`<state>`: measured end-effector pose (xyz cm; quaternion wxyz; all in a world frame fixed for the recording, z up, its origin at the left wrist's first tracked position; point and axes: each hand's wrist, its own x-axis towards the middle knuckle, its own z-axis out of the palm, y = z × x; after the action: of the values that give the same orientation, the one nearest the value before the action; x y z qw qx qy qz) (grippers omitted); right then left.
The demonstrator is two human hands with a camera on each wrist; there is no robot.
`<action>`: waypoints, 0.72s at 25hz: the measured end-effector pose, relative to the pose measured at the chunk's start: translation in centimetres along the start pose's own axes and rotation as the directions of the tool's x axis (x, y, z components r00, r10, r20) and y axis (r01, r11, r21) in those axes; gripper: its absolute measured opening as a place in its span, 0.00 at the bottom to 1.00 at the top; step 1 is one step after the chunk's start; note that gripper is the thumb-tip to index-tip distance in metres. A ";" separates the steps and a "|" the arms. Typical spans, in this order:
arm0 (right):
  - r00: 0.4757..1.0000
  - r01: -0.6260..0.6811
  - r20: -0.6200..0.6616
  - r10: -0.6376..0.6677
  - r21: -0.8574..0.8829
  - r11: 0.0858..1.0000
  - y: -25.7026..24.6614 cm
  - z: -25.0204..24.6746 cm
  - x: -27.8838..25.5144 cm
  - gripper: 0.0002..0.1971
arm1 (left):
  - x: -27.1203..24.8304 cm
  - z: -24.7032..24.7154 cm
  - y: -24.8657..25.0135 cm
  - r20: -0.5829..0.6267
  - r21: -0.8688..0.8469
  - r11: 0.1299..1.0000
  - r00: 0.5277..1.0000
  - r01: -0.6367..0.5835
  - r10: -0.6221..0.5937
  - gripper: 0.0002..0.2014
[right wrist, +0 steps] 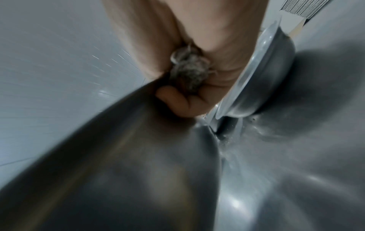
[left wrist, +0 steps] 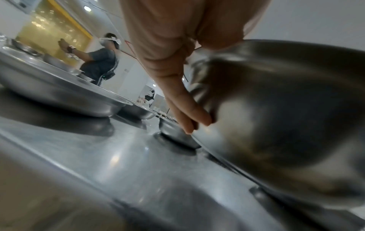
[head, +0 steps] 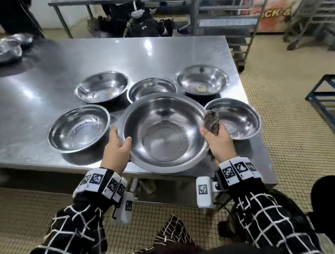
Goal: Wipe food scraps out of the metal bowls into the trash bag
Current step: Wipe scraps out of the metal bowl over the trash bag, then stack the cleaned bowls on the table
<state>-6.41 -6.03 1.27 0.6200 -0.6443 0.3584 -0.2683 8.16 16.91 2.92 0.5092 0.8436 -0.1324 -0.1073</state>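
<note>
Lower centre of the head view, our left hand (head: 118, 147) grips the big round steel bowl (head: 164, 133) by its left rim, over the near edge of the shiny steel table (head: 43, 95). Right hand (head: 219, 143), wrapped round a grey rag (head: 211, 122), sits just beside the right rim, so we'd guess it wipes leftward. Scraps show in the far-right smaller steel bowl (head: 202, 79); no trash bag visible.

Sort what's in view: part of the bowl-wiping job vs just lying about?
Job:
- large bowl, gripped at the rim by left hand
- rag, held in right hand
- five smaller bowls around it; far-right one shows scraps

Lying about:
- bowls at far-left table corner
- wheeled racks
- blue frame

No trash bag clearly visible.
</note>
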 end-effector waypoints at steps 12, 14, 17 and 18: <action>0.994 -0.051 -0.110 0.030 -0.192 0.980 1.8 5.4 2.6 0.20 | 4.9 -0.4 -3.3 0.086 0.110 0.993 0.995 0.043 -0.052 0.23; 0.984 -0.048 -0.180 0.007 -0.224 0.973 1.4 5.4 2.6 0.19 | 5.1 -0.5 -3.4 0.083 0.106 0.992 0.994 0.062 -0.071 0.23; 0.961 -0.053 -0.276 -0.015 -0.237 0.970 1.3 3.5 2.1 0.23 | 5.4 -0.4 -3.9 0.084 0.106 0.992 0.994 0.061 -0.070 0.25; 0.965 -0.080 -0.263 0.006 -0.274 0.958 1.6 2.7 1.8 0.22 | 5.6 -0.3 -4.1 0.081 0.097 0.995 0.996 0.038 -0.046 0.25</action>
<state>-3.37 -5.81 -0.69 0.4753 -0.6773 0.4850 -0.2829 13.97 17.17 -0.85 0.4599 0.8644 -0.1409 -0.1464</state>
